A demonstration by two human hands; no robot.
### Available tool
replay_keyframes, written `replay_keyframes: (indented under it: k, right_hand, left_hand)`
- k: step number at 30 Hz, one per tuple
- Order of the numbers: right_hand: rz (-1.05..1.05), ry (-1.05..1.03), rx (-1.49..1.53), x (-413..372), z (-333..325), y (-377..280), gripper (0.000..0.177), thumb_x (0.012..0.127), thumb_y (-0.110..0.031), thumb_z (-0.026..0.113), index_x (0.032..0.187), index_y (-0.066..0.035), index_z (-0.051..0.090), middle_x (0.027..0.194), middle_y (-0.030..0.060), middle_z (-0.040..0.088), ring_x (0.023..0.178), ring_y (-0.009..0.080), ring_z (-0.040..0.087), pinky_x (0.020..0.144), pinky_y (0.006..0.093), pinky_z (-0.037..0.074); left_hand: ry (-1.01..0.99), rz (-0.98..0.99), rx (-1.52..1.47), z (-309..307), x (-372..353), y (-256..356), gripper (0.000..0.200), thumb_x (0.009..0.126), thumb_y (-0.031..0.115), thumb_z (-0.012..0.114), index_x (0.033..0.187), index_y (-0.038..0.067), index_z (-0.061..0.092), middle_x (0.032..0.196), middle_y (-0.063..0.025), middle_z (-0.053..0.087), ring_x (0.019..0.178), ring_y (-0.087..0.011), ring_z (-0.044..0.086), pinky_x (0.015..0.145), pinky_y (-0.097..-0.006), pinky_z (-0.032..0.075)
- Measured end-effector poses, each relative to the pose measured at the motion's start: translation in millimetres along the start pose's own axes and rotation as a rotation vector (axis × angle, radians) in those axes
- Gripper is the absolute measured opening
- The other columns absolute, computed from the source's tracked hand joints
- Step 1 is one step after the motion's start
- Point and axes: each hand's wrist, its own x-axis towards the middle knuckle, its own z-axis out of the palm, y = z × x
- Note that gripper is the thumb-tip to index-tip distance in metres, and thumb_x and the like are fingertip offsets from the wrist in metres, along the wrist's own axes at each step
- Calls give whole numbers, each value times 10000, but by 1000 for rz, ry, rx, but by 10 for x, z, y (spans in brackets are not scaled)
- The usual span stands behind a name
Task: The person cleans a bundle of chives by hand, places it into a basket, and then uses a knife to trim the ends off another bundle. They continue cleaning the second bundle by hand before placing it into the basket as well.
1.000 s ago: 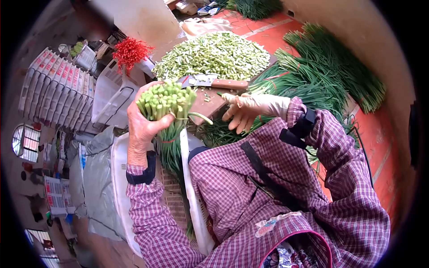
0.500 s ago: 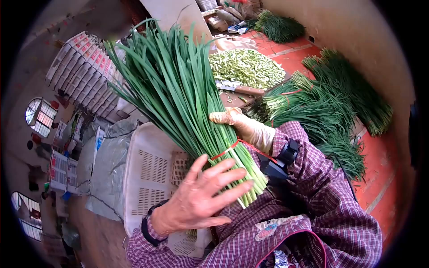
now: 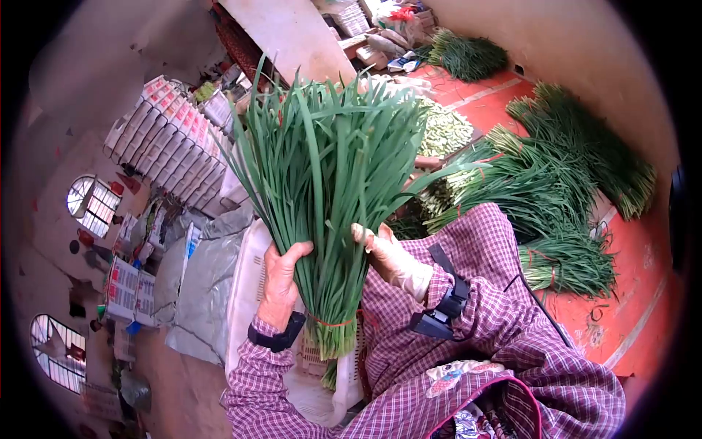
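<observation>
A thick bunch of garlic chives [image 3: 322, 219] stands upright in front of me, leaves up, with a red tie round its pale lower stems. My left hand [image 3: 280, 282], bare, grips its left side with the thumb across the leaves. On the right side, my right hand [image 3: 398, 262] in a whitish glove holds the bunch too, thumb up; the fingers behind the leaves are hidden. Below the stems is a white plastic crate [image 3: 245, 300], with more cut stem ends [image 3: 329, 374] showing low inside it.
Several tied chive bunches [image 3: 537, 175] lie on the red floor [image 3: 592, 329] at right, another [image 3: 468, 55] farther back. Chopped pale stems [image 3: 447, 128] are heaped behind the bunch. Stacked white crates [image 3: 175, 146] and a grey plastic-covered pile [image 3: 208, 293] stand at left.
The bunch has swung from a leftward slant to upright, and its stems moved down over the crate. My left hand went from spread by the stem ends to gripping the bunch's left side.
</observation>
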Motion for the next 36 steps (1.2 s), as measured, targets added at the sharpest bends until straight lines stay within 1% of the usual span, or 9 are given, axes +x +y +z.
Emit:
replay_keyframes:
  k: [3, 14, 19, 23, 27, 30, 32, 33, 36]
  right_hand:
    - [92, 202, -61, 88, -74, -29, 429, 767, -228, 800, 1087, -8, 619, 942, 43, 672, 787, 150, 655, 709, 307, 551]
    - [320, 335, 248, -266, -832, 69, 350, 823, -163, 746, 1101, -5, 605, 947, 82, 684, 777, 222, 679, 713, 399, 585]
    - [-80, 612, 53, -223, -1597, -320, 414, 816, -152, 728, 1160, -12, 547, 1033, 97, 628, 900, 227, 626, 767, 366, 551]
    - [-431, 508, -75, -110, -1910, -1029, 341, 940, -182, 560, 1240, -23, 533, 1056, 76, 635, 927, 193, 626, 818, 321, 522]
    - [-667, 610, -321, -49, -1511, -1565, 398, 989, -299, 484, 1270, -23, 540, 1054, 72, 648, 867, 183, 652, 843, 323, 529]
    - [-775, 384, -571, -84, -1096, -1663, 393, 972, -321, 523, 1192, -4, 596, 924, 25, 647, 797, 107, 611, 785, 258, 514]
    - [-656, 281, -816, -171, -820, -1723, 358, 959, -310, 552, 1114, 1, 641, 816, -16, 626, 704, 54, 547, 663, 212, 464]
    - [-476, 227, -924, -240, -613, -1748, 299, 946, -287, 580, 1055, -28, 679, 753, -56, 600, 617, 31, 481, 553, 213, 397]
    - [244, -234, -1597, -426, -146, -1856, 237, 902, -260, 633, 1014, -63, 703, 683, 53, 655, 592, 123, 599, 567, 291, 481]
  left_hand:
    - [-8, -72, -70, -26, -93, 46, 403, 771, 11, 636, 1167, -5, 566, 1064, -69, 637, 935, -179, 625, 856, -305, 513]
    - [49, -311, -139, -168, -346, -77, 421, 803, 45, 626, 1207, -32, 533, 1077, -118, 643, 946, -230, 653, 860, -370, 559]
    - [65, -329, -71, -14, -480, -284, 326, 793, 76, 662, 1101, 22, 572, 945, -66, 635, 753, -160, 630, 655, -310, 555]
    - [61, -373, -73, 6, -508, -440, 301, 773, 42, 669, 1066, 20, 604, 917, -46, 649, 789, -149, 635, 701, -294, 540]
    - [54, -326, -119, 139, -573, -551, 325, 763, 36, 696, 1077, 22, 612, 968, -41, 660, 841, -143, 639, 775, -294, 529]
    - [63, -357, -126, 217, -597, -542, 330, 767, 47, 703, 1084, 21, 611, 969, -42, 660, 833, -145, 639, 768, -294, 532]
    - [55, -363, -137, 243, -610, -544, 329, 780, 59, 696, 1094, 19, 607, 976, -48, 662, 833, -150, 643, 759, -300, 539]
    - [65, -360, -143, 249, -617, -551, 326, 789, 66, 689, 1101, 18, 605, 979, -52, 662, 833, -154, 645, 753, -303, 543]
    - [83, -356, -155, 237, -634, -592, 325, 807, 78, 676, 1117, 18, 599, 986, -59, 662, 836, -162, 648, 745, -309, 548]
